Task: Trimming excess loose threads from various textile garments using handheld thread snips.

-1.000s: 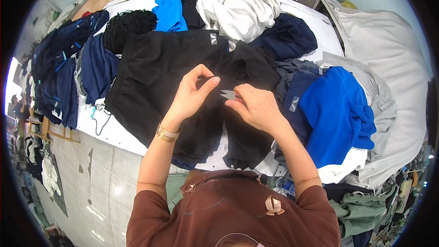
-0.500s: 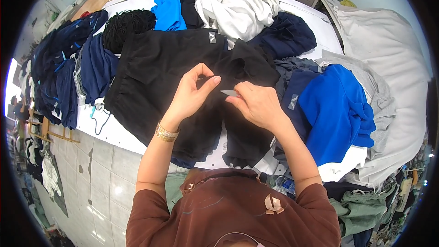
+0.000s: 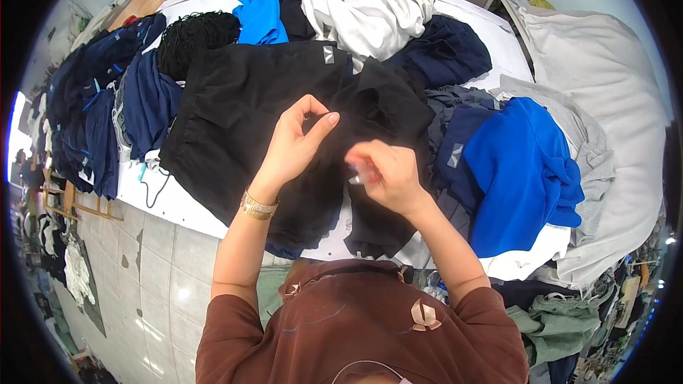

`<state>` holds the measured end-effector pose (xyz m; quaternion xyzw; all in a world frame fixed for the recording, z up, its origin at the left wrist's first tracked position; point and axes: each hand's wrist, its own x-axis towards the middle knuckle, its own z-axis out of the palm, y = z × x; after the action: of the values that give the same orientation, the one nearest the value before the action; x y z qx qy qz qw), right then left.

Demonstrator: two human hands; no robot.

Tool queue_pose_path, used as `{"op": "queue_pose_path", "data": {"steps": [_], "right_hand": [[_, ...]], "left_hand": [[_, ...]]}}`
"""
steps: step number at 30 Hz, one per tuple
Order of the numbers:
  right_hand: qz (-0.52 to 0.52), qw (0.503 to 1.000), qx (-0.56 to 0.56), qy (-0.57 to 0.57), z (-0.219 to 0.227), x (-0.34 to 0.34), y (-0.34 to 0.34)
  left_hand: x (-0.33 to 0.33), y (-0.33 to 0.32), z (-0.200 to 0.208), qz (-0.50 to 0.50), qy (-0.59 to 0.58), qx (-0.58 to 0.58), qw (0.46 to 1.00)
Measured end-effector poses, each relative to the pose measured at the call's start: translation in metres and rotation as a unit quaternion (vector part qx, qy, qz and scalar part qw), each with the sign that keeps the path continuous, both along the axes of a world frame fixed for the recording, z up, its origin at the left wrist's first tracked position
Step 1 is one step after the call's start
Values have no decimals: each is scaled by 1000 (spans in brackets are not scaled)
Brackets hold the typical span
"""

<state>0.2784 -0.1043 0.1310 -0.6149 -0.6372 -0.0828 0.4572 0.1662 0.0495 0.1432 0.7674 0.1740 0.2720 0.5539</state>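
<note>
Black shorts [image 3: 242, 99] lie spread across the table in front of me, with a small grey tag-like patch near the far edge. Over their middle, my left hand [image 3: 302, 135] is closed in a pinch, thumb against forefinger, apparently on a bit of the black cloth. Just to its right is my right hand [image 3: 391, 174], its fingers curled and smeared by motion. It grips a small silver blade-like tool [image 3: 356, 179], whose shape is blurred now; a pointed tip showed earlier.
Dark navy garments [image 3: 89, 107] are heaped at the left, beside a bundle of black cords [image 3: 196, 39]. White cloth [image 3: 370, 3] is piled at the back. A bright blue garment [image 3: 523, 171] lies at the right, near a large pale grey cloth [image 3: 605, 78].
My right hand has drawn down and slightly back toward me, turning as it goes, and the blade's point no longer shows clearly. My left hand keeps its pinch almost in place.
</note>
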Motion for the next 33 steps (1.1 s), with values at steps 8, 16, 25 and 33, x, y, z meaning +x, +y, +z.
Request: {"op": "queue_pose_path", "data": {"steps": [8,16,25,33], "right_hand": [[-33,986,33,159,0,1,-1],[-20,985,-22,172,-9,4,-4],[28,979,-180,91,2,31,-3],[17,985,-166,46,4,28,1]], "left_hand": [[5,-7,2,0,4,-16,1000],[6,-2,-1,8,29,-21,999],[6,7,-9,-74,16,-206,976],[8,8,-9,-88,11,-144,986]]}}
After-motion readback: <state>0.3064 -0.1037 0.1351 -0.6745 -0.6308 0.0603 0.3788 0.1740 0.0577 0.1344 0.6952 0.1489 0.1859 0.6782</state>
